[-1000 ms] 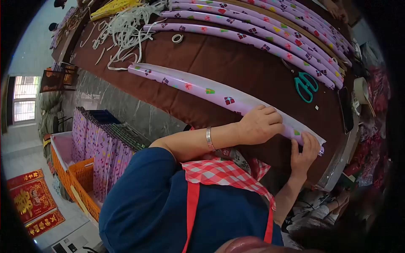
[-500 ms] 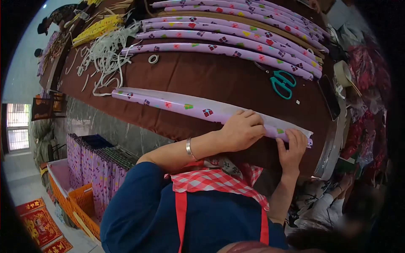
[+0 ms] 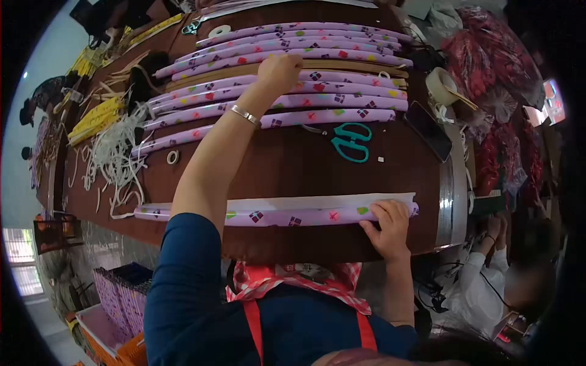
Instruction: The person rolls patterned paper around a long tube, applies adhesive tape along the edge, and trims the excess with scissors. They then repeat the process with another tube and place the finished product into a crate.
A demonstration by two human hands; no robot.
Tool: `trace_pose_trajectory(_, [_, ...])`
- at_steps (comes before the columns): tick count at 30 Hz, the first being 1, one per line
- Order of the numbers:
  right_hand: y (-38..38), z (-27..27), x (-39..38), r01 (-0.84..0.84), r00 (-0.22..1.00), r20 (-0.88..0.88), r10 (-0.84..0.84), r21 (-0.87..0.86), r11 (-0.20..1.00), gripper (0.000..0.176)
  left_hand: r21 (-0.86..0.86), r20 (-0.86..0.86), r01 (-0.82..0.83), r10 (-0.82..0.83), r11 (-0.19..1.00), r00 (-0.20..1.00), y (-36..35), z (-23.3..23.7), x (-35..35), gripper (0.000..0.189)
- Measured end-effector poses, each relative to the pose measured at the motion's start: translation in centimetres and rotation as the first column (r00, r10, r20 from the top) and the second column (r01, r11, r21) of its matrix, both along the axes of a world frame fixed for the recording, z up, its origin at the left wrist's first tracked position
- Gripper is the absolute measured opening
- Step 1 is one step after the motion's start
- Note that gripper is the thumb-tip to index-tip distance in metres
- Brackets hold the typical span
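While looking down, head view: noted purple-printed pieces (image 3: 125, 304) in orange crate (image 3: 94, 343). Saw left hand (image 3: 278, 74) curled at brown sticks (image 3: 342, 64), cannot tell grip; right hand (image 3: 391, 229) loosely spread, fingers (image 3: 392, 208) over right end of near roll (image 3: 293, 218) on brown table (image 3: 274, 168).

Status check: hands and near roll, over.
Left hand over brown strips, grip unclear. Right hand on near roll, pale flap exposed. Teal scissors beyond, not touching.

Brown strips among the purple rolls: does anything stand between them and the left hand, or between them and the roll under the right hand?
Nothing visible blocks the left hand, which is at the brown strips. Between the strips and the near roll, under the right hand, lie several purple rolls and, nearer, the teal scissors.
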State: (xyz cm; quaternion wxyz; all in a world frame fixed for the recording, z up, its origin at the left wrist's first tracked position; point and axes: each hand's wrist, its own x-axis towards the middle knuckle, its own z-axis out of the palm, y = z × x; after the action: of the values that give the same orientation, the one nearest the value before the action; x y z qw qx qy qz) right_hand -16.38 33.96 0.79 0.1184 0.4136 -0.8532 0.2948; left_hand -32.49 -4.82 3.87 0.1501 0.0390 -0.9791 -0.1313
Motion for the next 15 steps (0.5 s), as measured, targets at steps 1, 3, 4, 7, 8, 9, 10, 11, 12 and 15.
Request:
trace_pose_trajectory(1, [0.0,0.1,0.0,0.017,1.000,-0.005,-0.017,0.004,1.000,0.038,-0.009,0.030,-0.006,0.006,1.000,1.000,0.6,-0.4,-1.3,0.020])
trace_pose_trajectory(3, [-0.1,0.2,0.0,0.015,1.000,0.009,-0.015,0.020,1.000,0.037,-0.067,0.100,0.044,-0.038,0.997,0.994,1.0,-0.8,-3.8,0.019])
trace_pose_trajectory(4, [-0.1,0.0,0.1,0.028,1.000,-0.013,-0.028,0.005,1.000,0.038,-0.079,0.128,0.029,-0.019,0.996,0.992,1.4,-0.8,-4.5,0.019])
trace_pose_trajectory(7, [0.1,-0.1,0.2,0.028,1.000,0.013,-0.028,0.019,0.999,0.040,-0.080,0.230,0.031,-0.012,0.996,0.973,1.2,-0.6,-6.3,0.019])
trace_pose_trajectory(8, [0.0,0.1,0.2,0.029,1.000,0.001,-0.029,0.006,1.000,0.041,-0.126,0.267,0.082,-0.045,0.989,0.963,1.1,-0.4,-6.6,0.019])
trace_pose_trajectory(9, [-0.1,0.1,0.1,0.034,0.999,0.000,-0.034,0.006,0.999,0.041,-0.171,0.306,0.131,-0.074,0.977,0.949,0.9,-0.2,-6.8,0.019])
trace_pose_trajectory(10, [-0.1,0.2,0.1,0.032,0.999,0.005,-0.032,0.001,0.999,0.041,-0.189,0.280,0.170,-0.113,0.967,0.953,0.7,-0.3,-6.9,0.018])
trace_pose_trajectory(11, [-0.1,0.2,0.2,0.029,1.000,0.010,-0.029,-0.004,1.000,0.042,-0.189,0.282,0.174,-0.117,0.966,0.952,0.6,-0.5,-7.0,0.018])
trace_pose_trajectory(12, [-0.1,0.3,0.2,0.036,0.999,0.012,-0.035,-0.005,0.999,0.042,-0.188,0.277,0.148,-0.092,0.971,0.957,0.6,-0.6,-6.9,0.018])
trace_pose_trajectory(15, [-0.2,0.4,0.2,0.042,0.999,0.033,-0.042,-0.009,0.999,0.042,-0.165,0.235,0.138,-0.097,0.977,0.967,0.1,-1.4,-6.8,0.016])
